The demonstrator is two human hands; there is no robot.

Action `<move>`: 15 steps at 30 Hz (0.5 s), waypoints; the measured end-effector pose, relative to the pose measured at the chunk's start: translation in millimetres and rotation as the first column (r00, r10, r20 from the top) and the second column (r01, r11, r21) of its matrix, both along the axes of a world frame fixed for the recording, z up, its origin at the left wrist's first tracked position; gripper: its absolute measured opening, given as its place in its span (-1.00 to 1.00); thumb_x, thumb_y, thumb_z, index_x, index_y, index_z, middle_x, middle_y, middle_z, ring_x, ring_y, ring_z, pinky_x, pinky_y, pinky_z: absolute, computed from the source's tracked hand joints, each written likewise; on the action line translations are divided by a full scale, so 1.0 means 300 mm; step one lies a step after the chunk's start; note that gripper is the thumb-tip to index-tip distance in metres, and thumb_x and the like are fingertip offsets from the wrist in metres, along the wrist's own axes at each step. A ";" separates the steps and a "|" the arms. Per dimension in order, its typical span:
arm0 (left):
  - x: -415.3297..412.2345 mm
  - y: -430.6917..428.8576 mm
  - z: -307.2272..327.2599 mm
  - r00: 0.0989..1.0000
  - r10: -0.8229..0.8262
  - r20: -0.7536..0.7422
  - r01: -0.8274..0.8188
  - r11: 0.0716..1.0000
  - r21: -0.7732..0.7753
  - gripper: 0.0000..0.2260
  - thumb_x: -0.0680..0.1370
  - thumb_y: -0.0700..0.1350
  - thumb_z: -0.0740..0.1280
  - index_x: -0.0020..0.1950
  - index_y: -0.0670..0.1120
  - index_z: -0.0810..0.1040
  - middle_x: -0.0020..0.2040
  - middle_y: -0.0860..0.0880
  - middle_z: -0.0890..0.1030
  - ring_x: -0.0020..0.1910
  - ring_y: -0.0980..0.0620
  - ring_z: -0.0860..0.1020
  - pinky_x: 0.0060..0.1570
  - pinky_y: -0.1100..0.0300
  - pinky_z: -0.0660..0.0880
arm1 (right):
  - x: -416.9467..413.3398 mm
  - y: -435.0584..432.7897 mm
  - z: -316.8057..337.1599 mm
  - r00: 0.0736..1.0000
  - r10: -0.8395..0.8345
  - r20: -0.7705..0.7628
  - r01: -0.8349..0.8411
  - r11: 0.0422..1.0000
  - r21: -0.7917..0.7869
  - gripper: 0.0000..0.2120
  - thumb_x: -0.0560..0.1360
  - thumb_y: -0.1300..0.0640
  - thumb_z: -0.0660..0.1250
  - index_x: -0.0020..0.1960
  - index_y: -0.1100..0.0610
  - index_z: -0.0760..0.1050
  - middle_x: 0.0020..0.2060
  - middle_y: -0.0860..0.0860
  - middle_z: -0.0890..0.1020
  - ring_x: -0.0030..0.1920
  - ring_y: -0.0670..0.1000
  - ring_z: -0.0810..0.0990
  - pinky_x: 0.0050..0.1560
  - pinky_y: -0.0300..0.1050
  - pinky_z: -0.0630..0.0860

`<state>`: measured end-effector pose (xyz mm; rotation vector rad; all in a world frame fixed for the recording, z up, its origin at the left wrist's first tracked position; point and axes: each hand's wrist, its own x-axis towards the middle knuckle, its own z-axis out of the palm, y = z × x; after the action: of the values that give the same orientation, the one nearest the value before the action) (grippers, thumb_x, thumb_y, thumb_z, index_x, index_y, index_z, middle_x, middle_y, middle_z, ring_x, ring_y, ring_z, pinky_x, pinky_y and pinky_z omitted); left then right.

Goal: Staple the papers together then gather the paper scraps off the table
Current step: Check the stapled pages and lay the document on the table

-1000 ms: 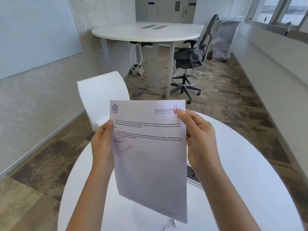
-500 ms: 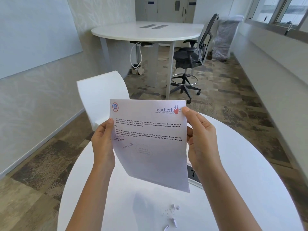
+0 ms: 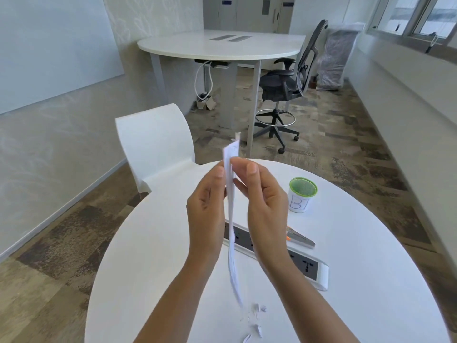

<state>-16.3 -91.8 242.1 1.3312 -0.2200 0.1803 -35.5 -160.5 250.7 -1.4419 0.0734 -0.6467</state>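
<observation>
I hold the white papers upright and edge-on above the round white table, so only their thin edge shows. My left hand pinches them from the left and my right hand from the right, near the top. Several small white paper scraps lie on the table near its front edge, below the papers. A silver stapler with an orange end rests on the table right of my right hand.
A white cup with a green rim stands at the table's right back. A white power strip runs across the table's middle. A white chair is behind the table on the left. Farther back are a large table and a black office chair.
The papers faced me flat before; now they are turned edge-on and both hands have come close together at their top. The cup, stapler and power strip have come into sight.
</observation>
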 end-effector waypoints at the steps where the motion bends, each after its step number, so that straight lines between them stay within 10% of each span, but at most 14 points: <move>1: 0.006 0.005 0.006 1.000 0.003 -0.020 -0.003 1.000 -0.020 -0.80 0.53 0.08 0.24 -0.06 0.15 0.66 -0.04 0.08 0.68 0.03 0.08 0.63 0.12 0.04 0.55 | 0.001 0.006 -0.006 1.000 0.007 -0.006 -0.008 0.998 -0.061 -0.70 0.59 0.00 0.13 0.07 0.06 0.61 0.00 -0.08 0.69 0.10 -0.12 0.61 0.17 -0.03 0.53; 7: 0.084 0.053 -0.011 0.994 -0.017 -0.109 0.008 0.997 -0.079 -0.74 0.46 0.14 0.36 -0.08 -0.05 0.53 -0.10 -0.08 0.49 -0.09 -0.07 0.44 0.01 -0.03 0.38 | 0.017 -0.030 -0.018 0.999 0.043 0.027 -0.035 0.972 -0.232 -0.78 0.61 0.10 0.15 0.17 -0.05 0.51 0.13 -0.15 0.62 0.20 -0.19 0.53 0.21 -0.20 0.47; 11: 0.127 0.082 -0.016 0.982 -0.057 -0.182 0.025 0.984 -0.174 -0.88 0.56 -0.07 0.31 -0.10 -0.10 0.55 -0.08 -0.16 0.52 -0.07 -0.08 0.45 0.02 -0.02 0.39 | 0.070 -0.177 -0.061 0.962 -0.260 0.086 0.273 0.911 -0.308 -0.59 0.52 0.08 0.33 0.34 0.04 0.35 0.28 -0.14 0.45 0.28 -0.17 0.42 0.28 -0.19 0.39; 15: 0.159 0.103 -0.017 0.975 -0.100 -0.197 0.049 0.968 -0.246 -0.91 0.57 -0.16 0.29 -0.13 -0.11 0.54 -0.06 -0.13 0.50 -0.03 -0.04 0.44 0.16 -0.02 0.40 | 0.112 -0.326 -0.146 0.964 -0.198 -0.177 0.174 0.974 -0.142 -0.40 0.43 -0.07 0.38 0.38 -0.01 0.23 0.31 -0.02 0.43 0.26 -0.10 0.43 0.24 -0.17 0.37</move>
<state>31.2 -60.8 236.9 1.0891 -0.0678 0.0020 -1.8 -258.4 207.1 -1.6296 0.3266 -0.6742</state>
